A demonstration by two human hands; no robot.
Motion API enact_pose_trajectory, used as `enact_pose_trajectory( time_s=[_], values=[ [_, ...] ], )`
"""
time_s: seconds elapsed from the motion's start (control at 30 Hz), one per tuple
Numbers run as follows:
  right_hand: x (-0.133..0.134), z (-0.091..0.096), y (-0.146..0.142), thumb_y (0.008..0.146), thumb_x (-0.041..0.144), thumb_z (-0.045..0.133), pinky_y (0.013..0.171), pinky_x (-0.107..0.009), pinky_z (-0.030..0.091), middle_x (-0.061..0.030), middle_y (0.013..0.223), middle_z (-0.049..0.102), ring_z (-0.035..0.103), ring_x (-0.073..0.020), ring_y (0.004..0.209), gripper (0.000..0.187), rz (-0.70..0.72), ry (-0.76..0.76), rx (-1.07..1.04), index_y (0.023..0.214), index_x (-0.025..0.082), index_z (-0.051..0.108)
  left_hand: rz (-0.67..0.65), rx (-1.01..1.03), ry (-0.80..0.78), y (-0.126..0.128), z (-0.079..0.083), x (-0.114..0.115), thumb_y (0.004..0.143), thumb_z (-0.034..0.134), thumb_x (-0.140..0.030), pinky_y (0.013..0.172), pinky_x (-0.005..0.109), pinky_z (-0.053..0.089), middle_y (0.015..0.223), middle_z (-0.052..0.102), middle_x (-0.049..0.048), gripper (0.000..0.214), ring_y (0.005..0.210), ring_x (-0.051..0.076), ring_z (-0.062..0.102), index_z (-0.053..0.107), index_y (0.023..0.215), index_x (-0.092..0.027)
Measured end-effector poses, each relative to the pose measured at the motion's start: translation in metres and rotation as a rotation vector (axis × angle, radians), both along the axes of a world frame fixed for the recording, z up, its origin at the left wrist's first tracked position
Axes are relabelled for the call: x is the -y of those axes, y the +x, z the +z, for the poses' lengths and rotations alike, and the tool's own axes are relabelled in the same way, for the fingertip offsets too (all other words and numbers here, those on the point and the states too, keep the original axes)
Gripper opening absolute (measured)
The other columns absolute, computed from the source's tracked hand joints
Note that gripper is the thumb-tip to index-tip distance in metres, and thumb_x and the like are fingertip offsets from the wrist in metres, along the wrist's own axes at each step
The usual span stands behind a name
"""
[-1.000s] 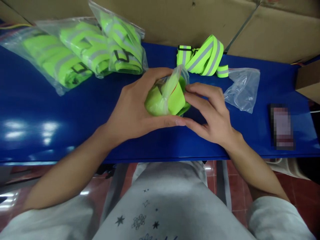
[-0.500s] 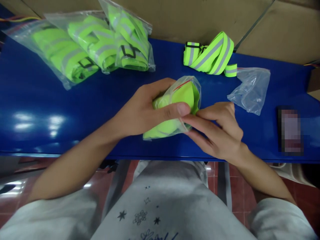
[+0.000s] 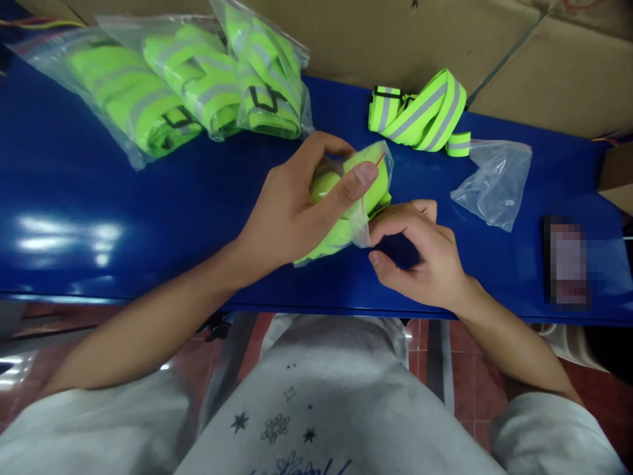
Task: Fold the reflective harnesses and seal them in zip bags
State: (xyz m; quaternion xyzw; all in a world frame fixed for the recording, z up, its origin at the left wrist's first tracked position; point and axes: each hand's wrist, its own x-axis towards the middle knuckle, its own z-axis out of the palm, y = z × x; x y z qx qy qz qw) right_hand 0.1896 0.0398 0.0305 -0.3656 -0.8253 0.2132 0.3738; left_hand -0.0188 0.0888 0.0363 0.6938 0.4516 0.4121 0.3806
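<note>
My left hand is wrapped round a clear zip bag with a folded neon yellow-green reflective belt partly inside it. The thumb lies across the top, and the red-lined bag mouth faces right. My right hand is just right of that mouth. Its index fingertip is at the bag's edge and its thumb stands apart below, leaving a gap between them. Behind the hands lies a loose, coiled reflective belt with grey stripes and black buckles. Another clear zip bag lies flat beside it.
Several bagged reflective belts lie at the back left of the blue table. Brown cardboard boxes stand along the back edge. A dark, blurred-out rectangular object lies at the right.
My right thumb and index finger have parted and drawn back slightly from the bag mouth. My left hand has shifted slightly up and right, its thumb now pointing higher across the bag.
</note>
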Motion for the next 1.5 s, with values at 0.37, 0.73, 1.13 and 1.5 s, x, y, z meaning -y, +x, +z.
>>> enact_pose_trajectory(
  time_s=[0.37,0.73,1.13,1.5],
  values=[
    [-0.005,0.023,0.022,0.087,0.026,0.077,0.085,-0.041,0.061,0.0012,0.096,0.071,0.069,-0.0217,0.089,0.026,-0.126,-0.228,-0.291,0.109,0.038,0.072,-0.270,0.182,-0.114,-0.009,0.006,-0.004,0.098,0.057,-0.063,0.078,0.032,0.054,0.113,0.069,0.0067,0.052,0.100,0.020,0.068,0.060,0.128,-0.021],
    [-0.015,0.035,0.037,0.083,0.032,0.084,0.087,-0.050,0.049,-0.0012,0.078,0.066,0.061,-0.0243,0.079,0.021,0.091,-0.090,-0.012,0.101,0.032,0.075,-0.504,0.312,-0.201,-0.008,0.005,-0.012,0.089,0.076,-0.050,0.086,0.030,0.060,0.110,0.076,0.0082,0.035,0.099,0.018,0.073,0.080,0.102,-0.017],
    [-0.017,0.028,0.041,0.089,0.026,0.076,0.074,-0.037,0.046,-0.0034,0.102,0.062,0.057,-0.0193,0.083,0.025,-0.128,-0.193,-0.187,0.112,0.030,0.069,-0.380,0.264,-0.258,-0.009,0.004,-0.011,0.085,0.079,-0.021,0.071,0.026,0.060,0.093,0.079,0.0012,0.018,0.080,0.015,0.074,0.080,0.103,-0.020],
    [-0.016,0.039,0.048,0.084,0.024,0.084,0.060,-0.023,0.046,0.0018,0.075,0.064,0.057,-0.0093,0.067,0.016,-0.178,-0.449,-0.198,0.099,0.023,0.077,-0.404,0.361,-0.385,-0.013,0.001,-0.015,0.090,0.076,-0.027,0.088,0.033,0.062,0.105,0.080,0.0040,0.020,0.096,0.019,0.076,0.079,0.109,-0.022]
  ],
)
